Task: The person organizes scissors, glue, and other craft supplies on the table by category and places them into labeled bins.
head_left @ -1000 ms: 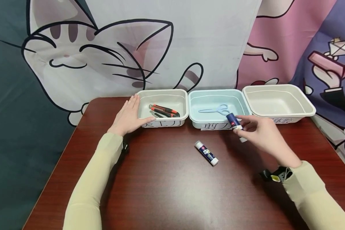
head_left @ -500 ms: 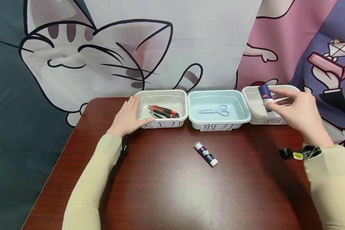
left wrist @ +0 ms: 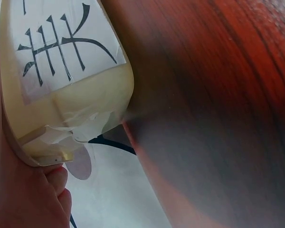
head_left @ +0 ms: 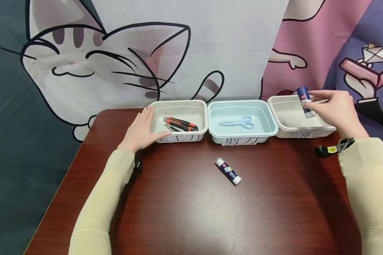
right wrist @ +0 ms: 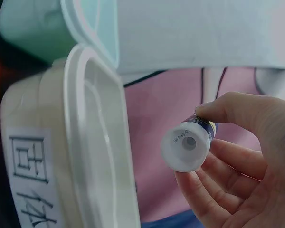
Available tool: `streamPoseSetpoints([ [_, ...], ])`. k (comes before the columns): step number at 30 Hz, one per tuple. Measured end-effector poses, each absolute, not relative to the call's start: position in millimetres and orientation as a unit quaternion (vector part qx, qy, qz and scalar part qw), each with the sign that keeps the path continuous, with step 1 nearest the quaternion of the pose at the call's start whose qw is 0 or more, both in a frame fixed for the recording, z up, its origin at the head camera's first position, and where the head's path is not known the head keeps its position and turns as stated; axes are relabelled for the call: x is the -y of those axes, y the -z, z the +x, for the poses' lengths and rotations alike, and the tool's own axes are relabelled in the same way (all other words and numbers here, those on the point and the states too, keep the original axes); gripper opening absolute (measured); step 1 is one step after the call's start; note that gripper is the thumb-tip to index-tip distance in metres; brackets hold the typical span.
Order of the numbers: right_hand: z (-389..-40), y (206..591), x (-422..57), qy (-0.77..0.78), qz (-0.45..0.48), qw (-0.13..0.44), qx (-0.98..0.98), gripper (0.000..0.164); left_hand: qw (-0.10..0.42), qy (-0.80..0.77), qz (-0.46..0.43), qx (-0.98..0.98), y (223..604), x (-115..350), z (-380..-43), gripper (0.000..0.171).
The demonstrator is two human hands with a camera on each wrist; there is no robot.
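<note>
My right hand pinches a glue stick between thumb and fingers, tilted above the right-hand cream bin. In the right wrist view the glue stick's white round end faces the camera, apart from the bin's rim. My left hand lies with straight fingers along the left end of the left cream bin, thumb at its front rim. Another glue stick lies on the table in front of the bins. Box cutters lie in the left bin.
A light blue bin with blue scissors inside stands between the cream bins. All three carry paper labels on their fronts. A printed cat curtain hangs behind the brown table.
My right hand has carried the glue stick rightward and up, from before the blue bin to above the right cream bin. The left hand stays put.
</note>
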State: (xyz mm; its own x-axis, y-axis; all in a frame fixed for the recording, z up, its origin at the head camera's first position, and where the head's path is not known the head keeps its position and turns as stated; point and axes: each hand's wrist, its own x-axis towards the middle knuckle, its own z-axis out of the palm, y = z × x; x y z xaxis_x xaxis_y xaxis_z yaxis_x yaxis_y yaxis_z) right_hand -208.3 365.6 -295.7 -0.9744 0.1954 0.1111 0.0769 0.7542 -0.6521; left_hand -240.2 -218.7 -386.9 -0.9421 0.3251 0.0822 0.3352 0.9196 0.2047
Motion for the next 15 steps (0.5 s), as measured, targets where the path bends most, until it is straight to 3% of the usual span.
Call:
streamPoseSetpoints([
  [8,-219,313,-379,-0.307,-0.086,0.04,0.947,0.074,0.025,0.105,-0.17,0.979,387,218,-240,0.125],
  [15,-217,318,-381,-0.287,-0.09,0.044,0.953,0.075,0.021,0.104,-0.166,0.98,387,218,-240,0.125],
])
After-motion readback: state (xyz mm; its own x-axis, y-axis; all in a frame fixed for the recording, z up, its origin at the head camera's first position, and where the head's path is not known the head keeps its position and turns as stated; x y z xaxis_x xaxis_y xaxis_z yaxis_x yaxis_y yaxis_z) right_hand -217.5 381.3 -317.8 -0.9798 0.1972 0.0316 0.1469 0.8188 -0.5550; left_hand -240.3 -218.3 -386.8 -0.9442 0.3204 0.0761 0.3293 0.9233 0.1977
